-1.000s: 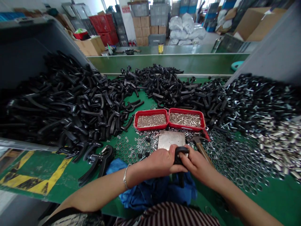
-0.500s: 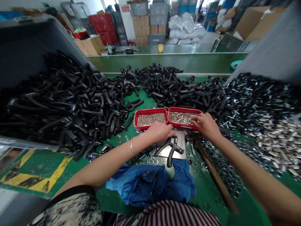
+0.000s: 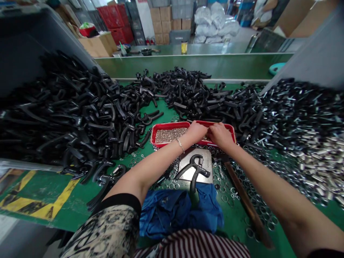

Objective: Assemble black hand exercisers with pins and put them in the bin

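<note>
Here, just beyond the metal plate, the left hand and right hand meet over the right red tray, covering much of its contents; whether they touch each other, I can't tell. The left hand's fingers curl downward, tips out of sight, so any grip is impossible to call; the right hand's fingers bend inward, tips lost in shadow, and I can't tell what, if anything, they pinch. Beyond the plate and to its left, the wrist hides the near right corner of the left red tray, its shiny bits too fine to make out. Now the black hand grip: it lies on the plate, untouched, dark and glossy, with a curved loop at the far end, a bright coil spring beside it and 2 splayed handles, 1 reaching past the plate's near edge to the crumpled blue cloth. A striped garment covers that cloth's near edge. Right of the plate, a hammer angles nearer, its head dim and hard to pick out. Far left of the plate, the black heap blurs together.
</note>
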A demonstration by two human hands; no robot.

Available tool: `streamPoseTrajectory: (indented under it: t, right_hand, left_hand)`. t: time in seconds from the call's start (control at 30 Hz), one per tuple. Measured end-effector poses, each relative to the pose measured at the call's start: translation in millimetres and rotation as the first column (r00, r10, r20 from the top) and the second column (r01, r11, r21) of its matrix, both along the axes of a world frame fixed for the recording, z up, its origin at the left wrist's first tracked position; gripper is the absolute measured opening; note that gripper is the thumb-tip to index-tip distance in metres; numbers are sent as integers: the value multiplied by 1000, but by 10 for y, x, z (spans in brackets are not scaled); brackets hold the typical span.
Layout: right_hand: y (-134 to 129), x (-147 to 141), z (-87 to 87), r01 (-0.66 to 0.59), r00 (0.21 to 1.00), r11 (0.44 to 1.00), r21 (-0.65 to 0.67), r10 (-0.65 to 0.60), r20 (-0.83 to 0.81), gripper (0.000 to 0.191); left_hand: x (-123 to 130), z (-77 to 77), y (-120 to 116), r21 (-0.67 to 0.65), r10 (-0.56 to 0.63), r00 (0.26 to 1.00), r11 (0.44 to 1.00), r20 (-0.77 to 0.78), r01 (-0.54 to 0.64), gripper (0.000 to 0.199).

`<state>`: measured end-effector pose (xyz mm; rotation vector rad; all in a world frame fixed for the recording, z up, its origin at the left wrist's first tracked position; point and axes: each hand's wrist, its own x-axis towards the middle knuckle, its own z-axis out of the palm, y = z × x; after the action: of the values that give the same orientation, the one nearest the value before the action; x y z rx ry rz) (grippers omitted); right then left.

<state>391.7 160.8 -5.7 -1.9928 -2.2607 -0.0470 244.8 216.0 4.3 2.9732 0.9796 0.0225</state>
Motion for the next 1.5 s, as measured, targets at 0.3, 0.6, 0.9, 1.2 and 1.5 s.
streamPoseTrajectory:
  t: [0.3, 0.6, 0.9, 1.2, 1.5]
  right_hand:
    - [-284, -107, 146, 85, 982, 980, 177, -52, -182, 21]
    - [-1043, -180, -66, -165, 852, 978, -124, 79, -518, 20]
    - [-926, -261, -65, -135, 950, 977, -163, 81, -302, 17]
    - [-855, -660, 199, -299, 927, 931, -211, 335, 165, 18]
    - [-1213, -136, 211, 6, 961, 968, -250, 64, 268, 27]
  left_hand:
    - [-236, 101, -288, -11, 145, 897, 988, 418, -154, 19]
    - [-956, -119, -1289, -429, 344, 813, 894, 470, -130, 9]
    - [-920, -163, -1315, -474, 417, 782, 862, 463, -179, 11]
    - [-893, -141, -1311, -206, 193, 936, 969, 295, -135, 16]
    - [-900, -68, -1656, 0, 5, 996, 1000, 83, -5, 34]
